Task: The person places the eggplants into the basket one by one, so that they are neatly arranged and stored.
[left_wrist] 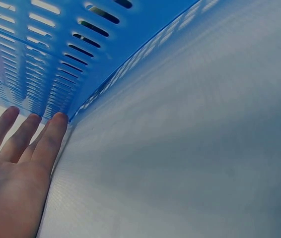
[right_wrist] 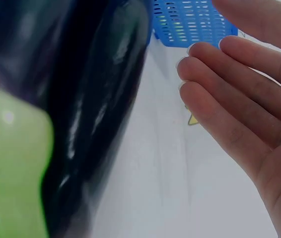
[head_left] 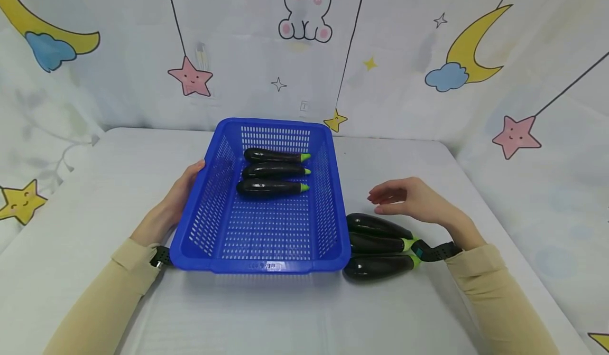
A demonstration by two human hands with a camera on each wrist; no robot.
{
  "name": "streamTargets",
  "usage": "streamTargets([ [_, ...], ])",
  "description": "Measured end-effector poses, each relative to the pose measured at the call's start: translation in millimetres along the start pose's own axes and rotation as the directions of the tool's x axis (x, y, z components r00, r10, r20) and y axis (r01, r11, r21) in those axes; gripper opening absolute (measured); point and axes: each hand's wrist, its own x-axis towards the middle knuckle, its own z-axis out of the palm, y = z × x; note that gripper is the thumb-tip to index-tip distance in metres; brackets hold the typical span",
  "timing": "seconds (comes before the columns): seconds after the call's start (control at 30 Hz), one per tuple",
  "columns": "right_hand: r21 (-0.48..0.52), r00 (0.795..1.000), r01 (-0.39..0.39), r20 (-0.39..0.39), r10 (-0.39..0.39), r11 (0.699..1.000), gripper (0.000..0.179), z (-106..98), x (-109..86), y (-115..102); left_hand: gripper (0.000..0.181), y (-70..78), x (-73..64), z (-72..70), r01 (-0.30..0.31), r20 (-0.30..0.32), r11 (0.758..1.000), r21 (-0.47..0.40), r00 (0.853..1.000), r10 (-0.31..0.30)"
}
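A blue plastic basket (head_left: 266, 265) with slotted walls stands in the middle of the table. Three dark eggplants (head_left: 273, 188) lie side by side in its far half, green stem ends to the right. My left hand (head_left: 181, 194) is at the basket's left side; in the left wrist view its fingers (left_wrist: 51, 141) are straight, tips right at the slotted wall. To the right of the basket three more eggplants (head_left: 378, 267) lie on the table, their left ends close by the rim. My right hand (head_left: 414, 202) hovers just beyond them, fingers loosely bent, holding nothing.
The white tabletop (head_left: 409, 159) reaches back to a white curtain (head_left: 252, 54) printed with moons, stars and a bear. Another stretch of printed curtain (head_left: 547, 196) borders the table on the right.
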Motion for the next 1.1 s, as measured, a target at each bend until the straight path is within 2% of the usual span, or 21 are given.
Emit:
streamTargets([
  [0.23,0.031,1.000,0.010,-0.004,-0.010,0.999,0.038,2,-5.2,7,0.056,-0.5,0.0,-0.4,-0.005,0.014,1.000,-0.007,1.000,0.005],
  [0.47,0.019,1.000,0.025,-0.002,-0.025,1.000,0.039,5,-7.3,14,0.052,-1.8,0.8,-1.5,-0.015,0.030,1.000,-0.025,0.999,0.015],
  [0.67,0.018,1.000,0.004,0.021,-0.005,1.000,0.040,6,-6.1,13,0.051,-2.0,1.0,-2.6,-0.031,0.034,0.999,-0.029,0.999,0.032],
  [0.93,0.066,0.995,-0.006,0.097,0.000,0.998,0.043,7,-6.9,17,0.052,-2.4,0.9,-2.8,-0.017,0.061,0.998,-0.058,0.998,0.020],
  [1.1,0.077,0.989,0.033,0.141,-0.044,0.997,0.042,9,-5.1,19,0.064,-2.0,0.7,-3.1,0.005,0.029,1.000,-0.006,1.000,-0.004],
])
